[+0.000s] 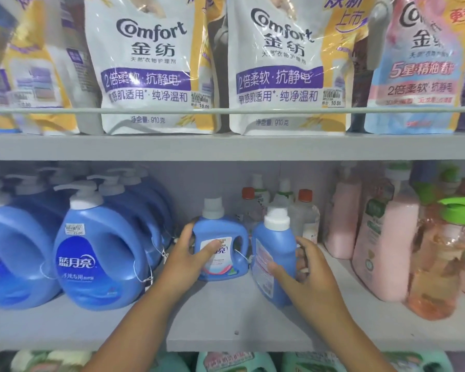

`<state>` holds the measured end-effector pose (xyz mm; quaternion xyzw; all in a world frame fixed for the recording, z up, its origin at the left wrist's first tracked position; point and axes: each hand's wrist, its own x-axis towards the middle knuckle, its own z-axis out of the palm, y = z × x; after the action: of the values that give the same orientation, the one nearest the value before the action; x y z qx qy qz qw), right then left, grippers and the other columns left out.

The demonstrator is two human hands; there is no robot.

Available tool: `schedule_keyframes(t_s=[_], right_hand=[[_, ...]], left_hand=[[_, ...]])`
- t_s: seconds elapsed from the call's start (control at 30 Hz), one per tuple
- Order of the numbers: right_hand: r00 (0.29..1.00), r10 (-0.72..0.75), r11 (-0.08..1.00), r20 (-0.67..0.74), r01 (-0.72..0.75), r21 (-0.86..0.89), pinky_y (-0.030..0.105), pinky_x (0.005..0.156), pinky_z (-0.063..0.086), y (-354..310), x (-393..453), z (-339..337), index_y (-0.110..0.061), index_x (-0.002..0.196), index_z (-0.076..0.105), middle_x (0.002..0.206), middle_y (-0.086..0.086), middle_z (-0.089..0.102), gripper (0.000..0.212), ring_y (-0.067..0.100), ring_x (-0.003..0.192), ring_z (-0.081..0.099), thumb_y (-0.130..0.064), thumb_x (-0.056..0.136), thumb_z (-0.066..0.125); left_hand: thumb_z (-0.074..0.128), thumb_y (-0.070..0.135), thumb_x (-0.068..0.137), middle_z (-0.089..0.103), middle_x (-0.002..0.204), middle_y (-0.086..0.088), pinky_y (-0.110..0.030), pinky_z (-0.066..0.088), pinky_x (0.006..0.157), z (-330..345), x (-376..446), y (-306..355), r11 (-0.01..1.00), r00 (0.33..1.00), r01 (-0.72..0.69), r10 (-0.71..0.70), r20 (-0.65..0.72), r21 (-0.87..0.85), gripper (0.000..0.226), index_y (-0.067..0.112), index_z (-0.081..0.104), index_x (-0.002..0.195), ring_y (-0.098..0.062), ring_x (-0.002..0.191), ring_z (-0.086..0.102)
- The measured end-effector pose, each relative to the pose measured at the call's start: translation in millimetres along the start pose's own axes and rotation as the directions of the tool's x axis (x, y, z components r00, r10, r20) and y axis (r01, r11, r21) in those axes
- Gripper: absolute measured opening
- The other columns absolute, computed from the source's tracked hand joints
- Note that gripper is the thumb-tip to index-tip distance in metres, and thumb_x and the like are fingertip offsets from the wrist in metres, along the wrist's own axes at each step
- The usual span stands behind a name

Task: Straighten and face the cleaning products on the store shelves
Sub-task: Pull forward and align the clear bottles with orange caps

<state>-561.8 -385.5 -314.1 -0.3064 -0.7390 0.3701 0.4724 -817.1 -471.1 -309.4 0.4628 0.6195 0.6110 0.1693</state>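
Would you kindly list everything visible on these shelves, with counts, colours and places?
Comfort softener pouches: at least five, white-yellow and pink, upper shelf.
Large pump detergent jugs: several, blue, middle shelf left.
Small detergent bottles: two, blue with white caps, middle shelf centre.
Clear bottles: a few, red caps, behind.
Pink and orange bottles: several, right.
Green jugs: bottom shelf.
Left hand: holds the left small bottle.
Right hand: holds the right small bottle.

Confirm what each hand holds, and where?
Left hand grips left small blue detergent bottle across its front label; right hand grips right small blue bottle's lower body.
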Motion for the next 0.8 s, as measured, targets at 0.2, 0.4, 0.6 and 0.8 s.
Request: schedule_keyframes(t_s=[0.2, 0.4, 0.6, 0.8], right_hand=[[0.969, -0.118, 0.991, 0.218, 0.101, 0.088, 0.016, 0.09, 0.05, -19.5, 5.6, -10.1, -0.064, 0.136, 0.043, 0.126, -0.028, 0.06, 0.069, -0.004, 0.109, 0.064, -0.057, 0.074, 0.073], [0.881, -0.159, 0.968, 0.446, 0.228, -0.105, 0.027, 0.118, 0.033, -33.6, 39.4, 14.4, -0.062, 0.142, 0.027, 0.14, -0.044, 0.029, 0.089, -0.012, 0.138, 0.032, -0.057, 0.069, 0.079], [0.954, -0.239, 0.914, 0.18, 0.283, -0.289, 0.034, 0.11, 0.039, -39.0, 21.5, 58.1, -0.041, 0.153, 0.035, 0.134, -0.013, 0.034, 0.09, 0.014, 0.13, 0.04, -0.059, 0.077, 0.078], [0.942, -0.252, 0.93, 0.219, 0.299, -0.213, 0.026, 0.112, 0.038, -22.1, 4.4, 71.0, -0.052, 0.155, 0.017, 0.134, -0.016, 0.037, 0.082, 0.005, 0.126, 0.039, -0.039, 0.095, 0.071]], left_hand=[[0.072, 0.044, 0.091, 0.075, 0.117, 0.013, -0.035, 0.058, 0.093, -2.1, -0.6, 2.8, 1.0, 0.999, 0.014, -0.015, 0.03, 0.008, 0.034, 0.047, 0.058, 0.122, -0.007, 0.109, 0.072], [0.04, 0.055, 0.106, 0.072, 0.112, 0.024, -0.027, 0.047, 0.09, -3.8, -11.1, 11.8, 0.99, 0.998, 0.063, -0.059, -0.037, 0.128, 0.026, 0.047, 0.061, 0.118, 0.01, 0.104, 0.064], [0.044, 0.051, 0.106, 0.073, 0.117, 0.02, -0.029, 0.047, 0.096, -1.5, -17.0, 21.3, 0.993, 0.993, 0.115, -0.114, -0.032, 0.026, 0.026, 0.045, 0.067, 0.117, 0.007, 0.11, 0.065], [0.063, 0.055, 0.094, 0.071, 0.13, -0.008, -0.055, 0.048, 0.11, -5.0, -14.2, 22.8, 0.938, 0.966, 0.256, -0.24, 0.095, -0.232, 0.041, 0.031, 0.068, 0.127, -0.027, 0.122, 0.068]])
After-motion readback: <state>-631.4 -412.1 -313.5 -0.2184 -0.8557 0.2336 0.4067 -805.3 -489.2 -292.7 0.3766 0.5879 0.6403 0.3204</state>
